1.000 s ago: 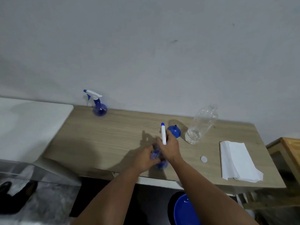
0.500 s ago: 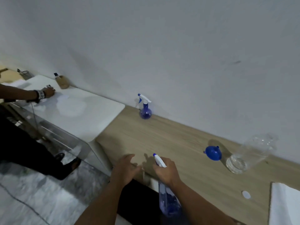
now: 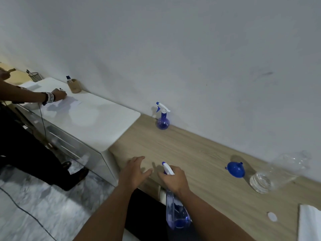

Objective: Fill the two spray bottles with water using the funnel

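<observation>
A: Blue plastic, translucent: that is the spray bottle [image 3: 175,211] in the right hand [image 3: 173,179], whose fingers curl round its neck just under the white trigger head, holding it at the near edge of the wooden table [image 3: 199,162].

B: And the left hand [image 3: 134,173]?

A: Empty, fingers spread, hovering beside the nozzle over the table edge.

B: How far along would you say?

A: Late, I judge. The held bottle shows blue liquid low down and its head is on. The second spray bottle [image 3: 162,117] stands capped by the wall, well apart; I cannot tell its level. The blue funnel [image 3: 235,169] lies on its side, unused, just beside the clear water bottle [image 3: 274,174], which is nearly drained. Its white cap [image 3: 272,216] lies loose, so recapping may remain.

B: The room?

A: Pale wood tabletop against a grey-white wall, folded white cloth [image 3: 310,223] at right. A white cabinet [image 3: 90,119] adjoins at left, where another person [image 3: 52,97] leans over paper. Marbled floor below.
</observation>
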`<state>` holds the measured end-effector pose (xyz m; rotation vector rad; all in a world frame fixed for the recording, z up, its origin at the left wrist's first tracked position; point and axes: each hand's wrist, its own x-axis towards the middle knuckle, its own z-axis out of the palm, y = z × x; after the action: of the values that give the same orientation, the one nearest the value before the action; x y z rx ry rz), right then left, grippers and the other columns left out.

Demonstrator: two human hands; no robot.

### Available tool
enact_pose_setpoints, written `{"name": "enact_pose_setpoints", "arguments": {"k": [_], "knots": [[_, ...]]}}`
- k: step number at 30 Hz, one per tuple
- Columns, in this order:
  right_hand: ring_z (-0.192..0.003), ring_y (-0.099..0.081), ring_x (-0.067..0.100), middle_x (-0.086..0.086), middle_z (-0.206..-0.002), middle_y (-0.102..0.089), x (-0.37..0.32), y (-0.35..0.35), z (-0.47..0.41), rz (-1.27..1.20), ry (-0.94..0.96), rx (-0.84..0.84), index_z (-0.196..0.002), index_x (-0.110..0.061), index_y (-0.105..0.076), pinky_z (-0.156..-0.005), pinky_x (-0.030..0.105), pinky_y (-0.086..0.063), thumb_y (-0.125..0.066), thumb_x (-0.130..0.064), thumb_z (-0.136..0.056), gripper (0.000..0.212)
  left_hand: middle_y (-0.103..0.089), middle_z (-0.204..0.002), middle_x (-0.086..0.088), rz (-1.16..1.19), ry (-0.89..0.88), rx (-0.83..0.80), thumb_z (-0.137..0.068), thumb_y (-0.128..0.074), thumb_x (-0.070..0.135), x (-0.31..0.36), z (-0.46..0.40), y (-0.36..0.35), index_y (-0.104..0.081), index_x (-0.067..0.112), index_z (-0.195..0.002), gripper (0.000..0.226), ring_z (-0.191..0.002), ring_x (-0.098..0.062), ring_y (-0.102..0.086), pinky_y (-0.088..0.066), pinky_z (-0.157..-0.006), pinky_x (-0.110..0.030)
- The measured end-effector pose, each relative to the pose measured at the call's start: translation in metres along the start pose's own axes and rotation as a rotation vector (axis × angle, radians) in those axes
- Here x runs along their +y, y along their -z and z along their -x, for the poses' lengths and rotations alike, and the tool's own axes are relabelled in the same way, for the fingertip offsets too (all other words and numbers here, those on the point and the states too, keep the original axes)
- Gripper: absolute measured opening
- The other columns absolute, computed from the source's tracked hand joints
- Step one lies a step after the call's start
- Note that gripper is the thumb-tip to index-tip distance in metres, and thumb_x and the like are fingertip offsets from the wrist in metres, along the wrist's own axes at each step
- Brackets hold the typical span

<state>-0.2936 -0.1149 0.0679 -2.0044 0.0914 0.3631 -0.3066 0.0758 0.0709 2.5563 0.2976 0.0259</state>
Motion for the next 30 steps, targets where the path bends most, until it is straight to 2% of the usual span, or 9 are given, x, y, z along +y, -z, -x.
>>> {"name": "enact_pose_setpoints", "arguments": {"k": [5,8,12,19,22,27,30], "knots": [[-0.054,-0.034,0.016,-0.005,-0.055,-0.04,-0.003,-0.007,-0.005,0.022,-0.014,0.017,-0.063,-0.019,-0.039,-0.062,0.035,-0.034,-0.068,-0.045,-0.072,0.04,-0.055,-0.139,0.007,0.021,-0.006,-0.004,-0.079,-0.072,0.057,-0.004,-0.01,0.002,-0.053,0.031,-0.14,0.069,-0.128,-0.014,-0.052,-0.047,-0.099,-0.031],[-0.051,-0.033,0.015,-0.006,-0.051,-0.037,-0.005,-0.008,-0.005,-0.02,0.041,0.036,-0.059,-0.021,-0.038,-0.061,0.034,-0.033,-0.071,-0.041,-0.079,0.043,-0.057,-0.137,0.006,0.013,-0.032,0.004,-0.078,-0.073,0.057,-0.008,-0.017,0.002,-0.055,0.029,-0.139,0.07,-0.126,-0.015,-0.054,-0.047,-0.098,-0.031],[-0.055,-0.034,0.015,-0.006,-0.057,-0.037,-0.004,-0.008,-0.005,-0.117,0.122,0.048,-0.062,-0.021,-0.04,-0.061,0.032,-0.031,-0.073,-0.03,-0.083,0.04,-0.058,-0.136,0.005,0.012,-0.053,-0.002,-0.078,-0.073,0.058,-0.014,-0.024,0.002,-0.055,0.027,-0.139,0.07,-0.125,-0.016,-0.054,-0.047,-0.099,-0.031],[-0.064,-0.049,0.012,-0.004,-0.068,-0.054,0.0,-0.012,-0.006,-0.169,0.206,0.041,-0.074,-0.017,-0.06,-0.065,0.026,-0.04,-0.076,-0.017,-0.086,0.021,-0.057,-0.137,0.006,-0.032,-0.077,-0.03,-0.079,-0.068,0.061,-0.019,-0.032,0.002,-0.052,0.029,-0.141,0.072,-0.127,-0.017,-0.051,-0.048,-0.101,-0.034],[-0.065,-0.053,0.011,0.006,-0.073,-0.061,0.007,-0.015,-0.002,-0.189,0.198,0.055,-0.079,-0.015,-0.065,-0.065,0.026,-0.044,-0.076,-0.014,-0.086,0.013,-0.057,-0.138,0.006,-0.026,-0.087,-0.041,-0.079,-0.067,0.062,-0.021,-0.032,0.002,-0.052,0.029,-0.141,0.072,-0.127,-0.016,-0.052,-0.048,-0.101,-0.034],[-0.063,-0.054,0.013,-0.006,-0.069,-0.06,0.026,-0.022,0.003,-0.159,0.165,0.073,-0.077,-0.024,-0.064,-0.064,0.031,-0.046,-0.076,-0.016,-0.083,0.016,-0.056,-0.14,0.003,-0.029,-0.094,-0.049,-0.08,-0.067,0.059,-0.026,-0.033,0.002,-0.053,0.027,-0.142,0.071,-0.129,-0.017,-0.052,-0.046,-0.103,-0.033],[-0.057,-0.047,0.012,-0.007,-0.06,-0.053,0.033,-0.026,0.004,-0.107,0.097,0.09,-0.066,-0.024,-0.056,-0.061,0.028,-0.04,-0.077,-0.021,-0.083,0.027,-0.056,-0.14,0.003,-0.037,-0.101,-0.051,-0.081,-0.067,0.059,-0.028,-0.032,0.002,-0.052,0.027,-0.142,0.071,-0.129,-0.018,-0.051,-0.045,-0.104,-0.033]]}}
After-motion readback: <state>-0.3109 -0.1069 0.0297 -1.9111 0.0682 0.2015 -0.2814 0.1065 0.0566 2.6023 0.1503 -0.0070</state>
